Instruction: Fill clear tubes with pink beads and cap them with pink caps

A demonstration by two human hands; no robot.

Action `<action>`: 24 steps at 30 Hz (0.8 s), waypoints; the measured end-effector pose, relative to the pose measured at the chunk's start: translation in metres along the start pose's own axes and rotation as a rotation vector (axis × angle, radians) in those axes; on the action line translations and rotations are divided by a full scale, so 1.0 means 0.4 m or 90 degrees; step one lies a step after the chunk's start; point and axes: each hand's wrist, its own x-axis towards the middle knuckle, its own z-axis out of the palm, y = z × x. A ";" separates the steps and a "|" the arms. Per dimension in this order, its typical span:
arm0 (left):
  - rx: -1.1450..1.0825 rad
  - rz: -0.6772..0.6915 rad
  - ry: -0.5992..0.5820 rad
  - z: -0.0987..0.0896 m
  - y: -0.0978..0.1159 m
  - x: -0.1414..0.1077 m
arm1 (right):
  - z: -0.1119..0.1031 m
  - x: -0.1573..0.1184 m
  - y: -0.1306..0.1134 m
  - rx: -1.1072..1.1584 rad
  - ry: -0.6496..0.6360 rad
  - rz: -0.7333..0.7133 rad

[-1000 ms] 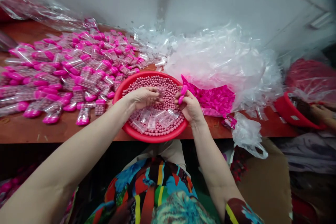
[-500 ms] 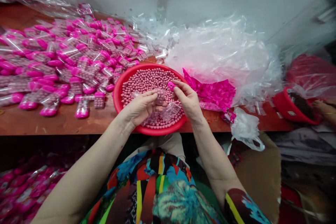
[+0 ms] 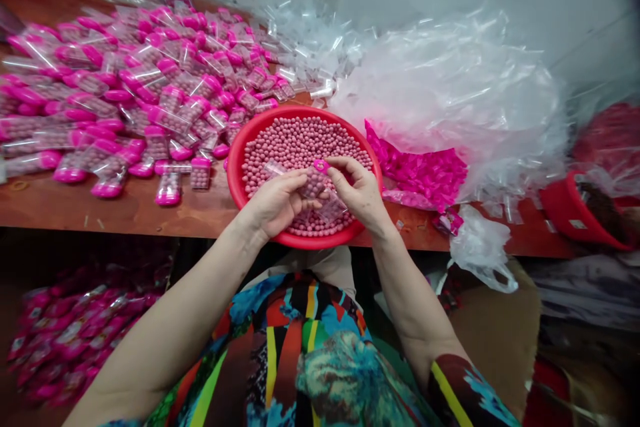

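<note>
Over a red basin (image 3: pixel 234 180) full of pink beads (image 3: pixel 305 133), my left hand (image 3: pixel 280 203) is closed around a small clear container (image 3: pixel 314 185) with pink beads inside. A bright pink cap (image 3: pixel 321 165) is pinched between the thumb and fingers of my right hand (image 3: pixel 357 190). It sits at the top end of the container; whether it is seated there I cannot tell. More clear empty containers (image 3: pixel 333 209) lie on the beads under my hands, partly hidden by them.
Filled pink-capped containers (image 3: pixel 170 107) are heaped on the left of the wooden table (image 3: pixel 115 213). To the right lie pink caps (image 3: pixel 425 177), a big clear plastic bag (image 3: pixel 450 100), a small white bag (image 3: pixel 480 247) and a tilted red bucket (image 3: pixel 575 207).
My right hand has brought the pink cap down and left, against the top of the container in my left hand. The view has shifted slightly.
</note>
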 end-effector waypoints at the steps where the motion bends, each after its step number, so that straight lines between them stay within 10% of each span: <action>1: 0.005 0.003 -0.002 -0.002 -0.001 0.001 | -0.004 0.002 0.001 0.009 -0.004 0.009; 14: 0.072 0.015 0.017 -0.001 -0.008 0.000 | -0.044 0.014 0.005 0.158 -0.125 0.197; 24: 0.119 0.034 0.072 -0.004 -0.014 0.001 | -0.069 0.021 0.011 0.057 -0.216 0.148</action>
